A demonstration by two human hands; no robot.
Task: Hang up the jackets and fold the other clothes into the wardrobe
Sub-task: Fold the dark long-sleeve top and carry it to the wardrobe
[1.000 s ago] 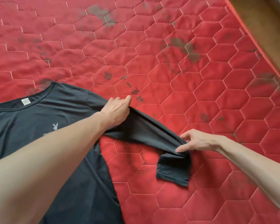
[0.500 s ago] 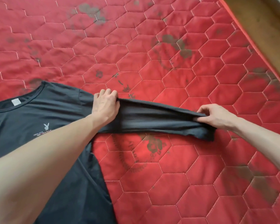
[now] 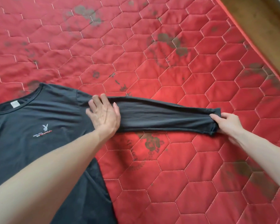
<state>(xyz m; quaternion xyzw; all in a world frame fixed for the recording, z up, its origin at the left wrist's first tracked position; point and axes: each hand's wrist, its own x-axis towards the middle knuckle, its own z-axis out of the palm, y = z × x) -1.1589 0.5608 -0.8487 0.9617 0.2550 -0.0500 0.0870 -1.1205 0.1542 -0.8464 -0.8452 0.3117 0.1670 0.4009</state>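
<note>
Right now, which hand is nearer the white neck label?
Left. The left hand presses flat at the shoulder, near the white neck label; the right hand grips the far cuff.

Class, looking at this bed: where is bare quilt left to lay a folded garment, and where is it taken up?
Free: the red quilt beyond the outstretched sleeve, and the patch nearer than it, right of the shirt body. Crowded: the left side, under the shirt, left hand and right hand.

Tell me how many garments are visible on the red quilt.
1: a dark long-sleeved shirt lies at the left of the red quilt, sleeve stretched rightward. Its other side is out of frame; more garments may be outside the view.
</note>
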